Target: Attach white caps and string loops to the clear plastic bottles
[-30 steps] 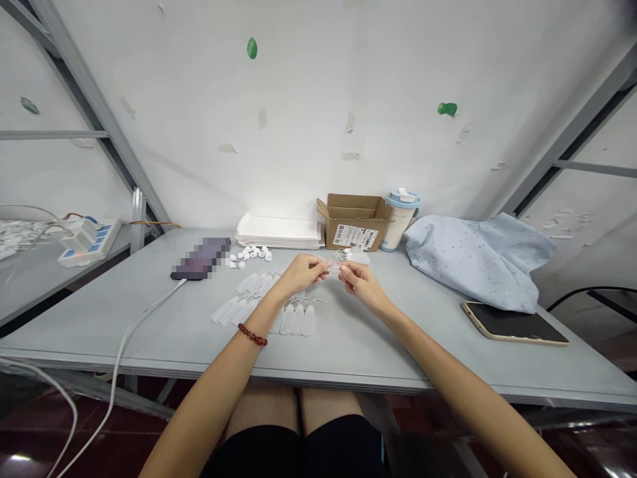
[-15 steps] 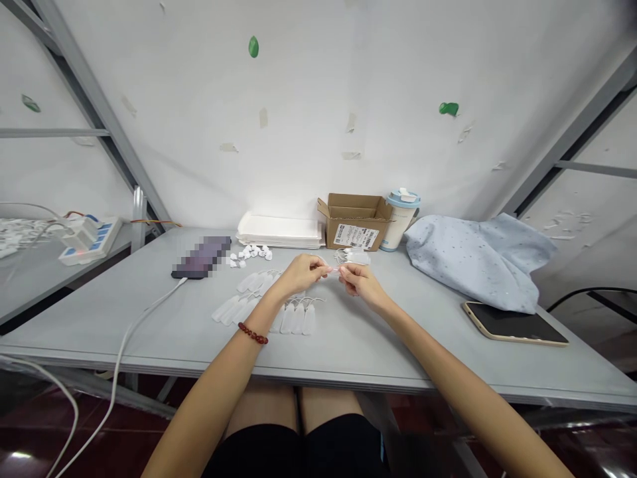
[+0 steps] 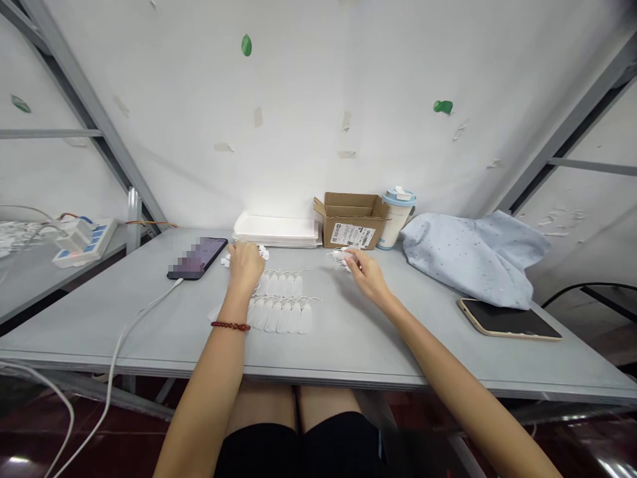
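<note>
My left hand (image 3: 246, 267) reaches down over a small heap of folded white pieces (image 3: 263, 252) beside the purple phone. Its fingertips are hidden behind the back of the hand. My right hand (image 3: 368, 273) is at a little pile of strung white tags (image 3: 339, 256) in front of the cardboard box, with thumb and fingers curled around a tag at the pile's edge. Between the hands, translucent white tags with looped strings (image 3: 281, 315) lie in two rows, partly covered by my left hand and wrist.
A stack of white trays or sheets (image 3: 276, 230), an open cardboard box (image 3: 354, 219) and a lidded cup (image 3: 395, 218) stand along the wall. The purple phone (image 3: 202, 257) is plugged into a white cable. To the right lie a light blue cloth (image 3: 472, 255) and another phone (image 3: 507, 320).
My hands have come apart from their meeting point above the tags. The left went left to the folded pieces; the right shifted slightly to the strung pile.
</note>
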The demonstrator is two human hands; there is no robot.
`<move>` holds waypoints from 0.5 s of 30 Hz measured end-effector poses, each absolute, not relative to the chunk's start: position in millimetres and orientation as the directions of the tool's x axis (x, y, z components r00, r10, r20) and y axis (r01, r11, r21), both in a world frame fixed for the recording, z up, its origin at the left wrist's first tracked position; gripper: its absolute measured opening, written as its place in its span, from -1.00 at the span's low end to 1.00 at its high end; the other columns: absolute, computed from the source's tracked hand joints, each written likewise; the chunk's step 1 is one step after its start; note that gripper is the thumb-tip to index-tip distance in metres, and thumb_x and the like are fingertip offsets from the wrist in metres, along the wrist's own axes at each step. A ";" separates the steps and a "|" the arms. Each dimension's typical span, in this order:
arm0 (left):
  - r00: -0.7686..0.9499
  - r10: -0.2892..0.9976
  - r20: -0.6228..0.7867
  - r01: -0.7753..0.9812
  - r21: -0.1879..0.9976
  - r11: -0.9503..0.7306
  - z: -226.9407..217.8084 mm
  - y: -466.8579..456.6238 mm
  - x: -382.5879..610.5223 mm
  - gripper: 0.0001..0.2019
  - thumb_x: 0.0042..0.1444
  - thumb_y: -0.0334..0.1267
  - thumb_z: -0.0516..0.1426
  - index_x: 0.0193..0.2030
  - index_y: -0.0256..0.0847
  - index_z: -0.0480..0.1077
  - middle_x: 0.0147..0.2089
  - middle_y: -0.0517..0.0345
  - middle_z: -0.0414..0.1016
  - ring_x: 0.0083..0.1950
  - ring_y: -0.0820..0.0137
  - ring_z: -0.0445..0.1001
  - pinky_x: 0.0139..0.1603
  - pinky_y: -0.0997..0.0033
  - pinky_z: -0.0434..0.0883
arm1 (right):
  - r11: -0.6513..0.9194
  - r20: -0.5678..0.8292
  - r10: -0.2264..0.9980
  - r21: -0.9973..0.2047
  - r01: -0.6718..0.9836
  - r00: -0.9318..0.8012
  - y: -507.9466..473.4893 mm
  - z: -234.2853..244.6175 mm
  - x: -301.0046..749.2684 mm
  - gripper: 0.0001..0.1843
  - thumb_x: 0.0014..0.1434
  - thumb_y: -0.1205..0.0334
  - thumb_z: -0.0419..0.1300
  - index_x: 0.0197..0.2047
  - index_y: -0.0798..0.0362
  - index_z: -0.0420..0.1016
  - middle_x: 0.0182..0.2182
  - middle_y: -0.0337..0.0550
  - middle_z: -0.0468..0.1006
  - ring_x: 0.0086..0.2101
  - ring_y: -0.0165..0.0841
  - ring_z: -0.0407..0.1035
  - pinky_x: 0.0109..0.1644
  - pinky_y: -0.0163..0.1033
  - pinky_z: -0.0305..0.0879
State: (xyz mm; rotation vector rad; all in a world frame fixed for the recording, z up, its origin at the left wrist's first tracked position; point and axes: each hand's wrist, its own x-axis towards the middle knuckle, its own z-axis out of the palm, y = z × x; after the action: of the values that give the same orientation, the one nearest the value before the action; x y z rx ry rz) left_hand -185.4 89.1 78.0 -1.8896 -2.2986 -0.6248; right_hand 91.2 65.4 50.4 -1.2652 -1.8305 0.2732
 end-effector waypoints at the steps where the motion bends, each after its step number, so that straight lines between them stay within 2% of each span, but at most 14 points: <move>1: -0.289 0.900 0.327 0.950 0.214 0.227 75.9 88.9 -190.6 -0.70 -0.04 -0.44 0.01 -0.20 -0.46 0.48 -0.05 -0.42 0.41 0.05 -0.07 0.29 -0.09 0.13 0.30 | 0.456 0.549 0.830 -0.573 0.681 -0.094 68.7 48.7 93.9 -0.62 0.25 0.12 -0.08 -0.01 0.11 0.40 -0.18 0.00 0.48 -0.34 -0.30 0.32 -0.19 -0.18 0.23; 4: -0.409 0.876 0.255 0.909 0.194 0.368 70.6 89.7 -202.7 -0.69 -0.02 -0.42 0.02 -0.15 -0.43 0.45 -0.07 -0.40 0.42 0.04 -0.08 0.29 -0.19 0.19 0.31 | 0.416 0.601 0.795 -0.444 0.794 -0.080 78.7 42.4 102.6 -0.60 0.24 0.20 -0.08 0.04 0.14 0.39 -0.23 0.05 0.45 -0.26 -0.21 0.31 -0.12 -0.12 0.23; 7: -0.403 0.897 0.179 0.908 0.195 0.370 67.2 93.7 -209.1 -0.70 -0.03 -0.44 0.03 -0.16 -0.43 0.44 -0.14 -0.37 0.47 0.00 -0.03 0.36 -0.23 0.26 0.32 | 0.365 0.632 0.770 -0.314 0.876 -0.094 87.3 34.9 111.1 -0.61 0.23 0.26 -0.07 0.05 0.10 0.42 -0.26 0.05 0.44 -0.20 -0.16 0.26 -0.10 -0.08 0.21; 15: -0.378 0.917 0.129 0.916 0.193 0.350 63.1 101.6 -212.2 -0.71 -0.03 -0.44 0.05 -0.15 -0.42 0.45 -0.13 -0.32 0.51 -0.08 0.04 0.48 -0.22 0.29 0.37 | 0.288 0.573 0.814 -0.261 0.921 -0.092 99.1 25.6 121.0 -0.58 0.23 0.35 -0.08 0.09 0.16 0.41 -0.16 0.09 0.48 -0.19 -0.14 0.23 -0.13 -0.10 0.18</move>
State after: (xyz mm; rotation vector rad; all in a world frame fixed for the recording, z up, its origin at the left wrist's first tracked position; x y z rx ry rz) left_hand -212.2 101.6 63.1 -1.7532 -2.5827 -0.3675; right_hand 121.0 99.1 25.6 -1.5501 -1.9263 -0.2165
